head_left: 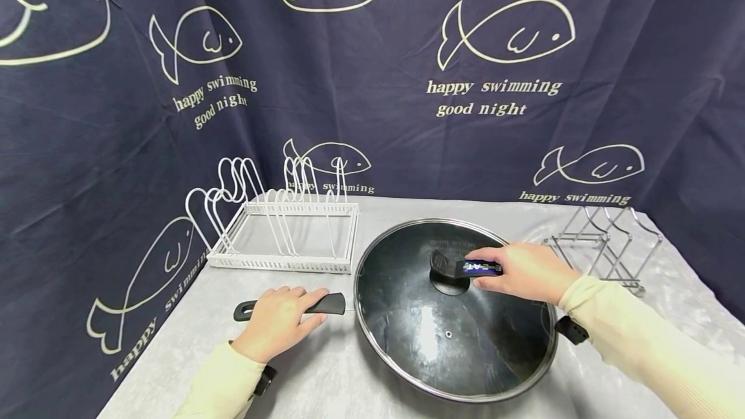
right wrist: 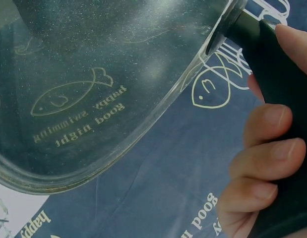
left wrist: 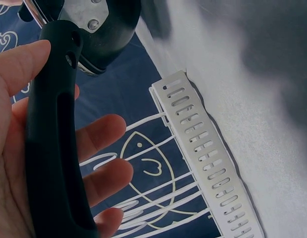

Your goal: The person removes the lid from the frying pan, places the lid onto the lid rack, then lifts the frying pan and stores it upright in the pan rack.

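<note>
Lidded pan point(head_left: 407, 335) lies directly to the right of your left hand point(head_left: 282, 325), and its wide body spreads beneath and to the left of your right hand point(head_left: 524, 270). Your left fingers wrap loosely about the pan handle point(head_left: 330, 303), thumb on one side and the other fingers on the far side. That handle's long axis runs sideways, from your left hand rightward into the pan. Your right fingers curl round the lid handle point(head_left: 480, 268), whose grip also points sideways, from its knob out toward your right palm. The glass lid point(head_left: 489, 341) appears to sit on the pan, though its seam is hard to judge. The relation to mind is this: your right hand is nearer the pan's centre, above the glass, while your left is out beyond the rim. Just past your left hand, apart from it, stands the white rack point(head_left: 279, 264); the metal rack point(head_left: 605, 236) stands off to the right of your right hand and a little beyond it.
</note>
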The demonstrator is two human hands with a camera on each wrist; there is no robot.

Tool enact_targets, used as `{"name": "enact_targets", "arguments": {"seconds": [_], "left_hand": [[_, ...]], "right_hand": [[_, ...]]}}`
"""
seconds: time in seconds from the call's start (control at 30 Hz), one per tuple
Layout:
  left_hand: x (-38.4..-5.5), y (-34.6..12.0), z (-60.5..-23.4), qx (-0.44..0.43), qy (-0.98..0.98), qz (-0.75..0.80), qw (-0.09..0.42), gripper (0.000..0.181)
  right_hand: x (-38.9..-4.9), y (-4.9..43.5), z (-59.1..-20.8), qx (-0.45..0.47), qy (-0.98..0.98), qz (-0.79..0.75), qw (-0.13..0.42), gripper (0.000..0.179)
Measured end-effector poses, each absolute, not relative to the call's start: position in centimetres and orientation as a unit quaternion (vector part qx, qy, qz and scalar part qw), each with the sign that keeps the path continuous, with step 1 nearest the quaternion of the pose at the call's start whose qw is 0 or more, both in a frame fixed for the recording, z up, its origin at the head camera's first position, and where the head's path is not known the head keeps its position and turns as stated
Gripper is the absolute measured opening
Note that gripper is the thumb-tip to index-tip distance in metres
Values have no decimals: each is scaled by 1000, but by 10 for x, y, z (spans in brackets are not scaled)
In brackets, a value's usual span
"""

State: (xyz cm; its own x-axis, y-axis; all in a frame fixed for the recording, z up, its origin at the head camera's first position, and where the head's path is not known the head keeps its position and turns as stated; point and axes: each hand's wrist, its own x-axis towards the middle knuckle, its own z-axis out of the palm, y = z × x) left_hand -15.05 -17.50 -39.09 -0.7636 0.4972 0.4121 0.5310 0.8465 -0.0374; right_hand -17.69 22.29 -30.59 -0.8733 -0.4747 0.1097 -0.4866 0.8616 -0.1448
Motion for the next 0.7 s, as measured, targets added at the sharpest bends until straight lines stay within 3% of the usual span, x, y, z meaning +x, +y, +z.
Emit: {"name": "enact_targets", "arguments": {"seconds": [0.7], "left_hand": [[-150,-174,-394,-262,-940,-40,216,36]], "right_hand": [[-176,225,-310,238,-967,85,43,40]]}}
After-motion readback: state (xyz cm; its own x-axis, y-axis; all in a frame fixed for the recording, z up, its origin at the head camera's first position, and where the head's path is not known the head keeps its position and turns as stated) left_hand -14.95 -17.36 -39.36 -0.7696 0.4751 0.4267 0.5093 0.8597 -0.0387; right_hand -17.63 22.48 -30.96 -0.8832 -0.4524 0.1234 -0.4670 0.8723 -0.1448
